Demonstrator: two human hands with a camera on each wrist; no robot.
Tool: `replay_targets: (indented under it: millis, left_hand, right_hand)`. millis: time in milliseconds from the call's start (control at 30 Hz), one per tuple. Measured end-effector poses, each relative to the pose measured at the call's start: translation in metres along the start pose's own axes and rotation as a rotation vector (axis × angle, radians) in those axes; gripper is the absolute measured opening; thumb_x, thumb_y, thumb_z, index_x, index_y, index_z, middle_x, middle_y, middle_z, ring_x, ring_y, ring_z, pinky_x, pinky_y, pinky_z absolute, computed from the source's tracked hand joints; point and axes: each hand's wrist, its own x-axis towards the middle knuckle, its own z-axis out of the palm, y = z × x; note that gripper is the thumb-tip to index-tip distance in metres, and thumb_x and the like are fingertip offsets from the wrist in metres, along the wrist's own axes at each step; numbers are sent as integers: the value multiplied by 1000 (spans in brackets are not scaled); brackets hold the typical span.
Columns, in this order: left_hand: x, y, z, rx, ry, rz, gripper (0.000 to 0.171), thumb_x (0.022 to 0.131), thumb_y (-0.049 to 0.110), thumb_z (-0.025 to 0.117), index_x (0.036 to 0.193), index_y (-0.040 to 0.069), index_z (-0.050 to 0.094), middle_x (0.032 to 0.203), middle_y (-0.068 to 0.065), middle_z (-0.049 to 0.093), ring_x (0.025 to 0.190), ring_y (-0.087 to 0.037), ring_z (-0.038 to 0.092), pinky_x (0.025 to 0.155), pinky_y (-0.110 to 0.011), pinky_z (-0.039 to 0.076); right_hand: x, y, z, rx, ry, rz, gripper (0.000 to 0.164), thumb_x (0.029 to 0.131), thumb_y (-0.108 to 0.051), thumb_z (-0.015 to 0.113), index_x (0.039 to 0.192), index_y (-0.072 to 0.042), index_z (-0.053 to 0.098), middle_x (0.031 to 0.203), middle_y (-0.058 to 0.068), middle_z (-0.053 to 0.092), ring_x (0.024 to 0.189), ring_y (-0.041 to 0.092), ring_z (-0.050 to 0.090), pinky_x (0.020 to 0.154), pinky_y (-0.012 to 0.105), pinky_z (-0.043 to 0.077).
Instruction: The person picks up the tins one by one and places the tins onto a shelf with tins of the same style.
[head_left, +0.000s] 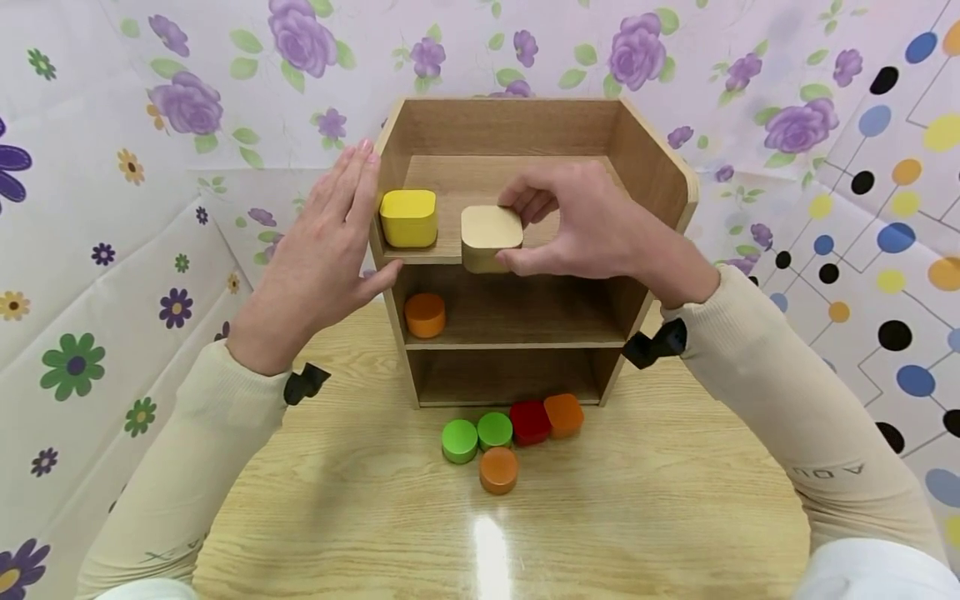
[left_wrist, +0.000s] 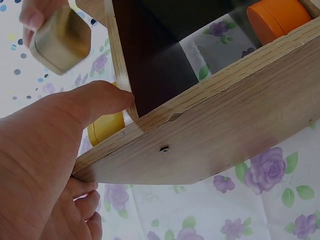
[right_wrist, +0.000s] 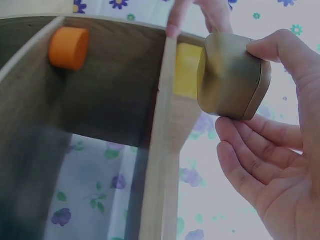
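Observation:
In the head view my right hand [head_left: 581,221] pinches a gold rounded-square tin [head_left: 491,237] between thumb and fingers, at the front of the top shelf. The right wrist view shows the gold tin [right_wrist: 230,75] tilted, with the thumb on one side and fingertips on the other. My left hand [head_left: 315,242] rests against the left side of the wooden shelf unit [head_left: 510,129], its thumb at the front edge of the top shelf. Just beside that hand, a yellow rounded-square tin [head_left: 409,218] stands at the top shelf's left end.
An orange round tin [head_left: 425,315] sits at the left of the middle shelf. On the table [head_left: 360,500] before the unit are two green round tins [head_left: 460,441], a red tin [head_left: 531,422], an orange squarish tin [head_left: 564,415] and an orange round tin [head_left: 498,470].

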Motion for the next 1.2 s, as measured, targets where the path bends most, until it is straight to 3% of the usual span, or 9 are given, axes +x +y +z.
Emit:
replay_targets:
  millis: [300,500,700,1200]
  left_hand:
    - [0,-1,0,9,5,1,110,92,26,81,168,-3,7,177,-22,10,166,-37,11,138,-46,10]
    - [0,-1,0,5,2,3,110,92,26,81,168,-3,7,178,-21,9,166,-37,11,138,-46,10]
    - [0,-1,1,-2,14,9,109,91,25,81,168,-4,8,177,-22,10,166,-38,11,138,-46,10]
    - [-1,-1,1,-10,17,11,110,91,24,81,168,-3,7,177,-22,10,166,-38,11,138,-46,10]
  right_hand:
    - [22,11,1,43,41,91,39,80,-28,87,110,-6,73,98,5,76,90,14,71,87,22,59]
    - [29,17,10,80,6,151,39,81,-30,86,111,-9,73,101,4,75,93,17,71,90,27,59]
    - [32,20,18,81,-9,151,42,82,-30,86,112,-6,72,102,7,75,95,22,73,91,30,60]
    - [39,25,25,62,-26,165,43,82,-33,85,112,-6,72,103,7,77,90,17,73,88,29,60]
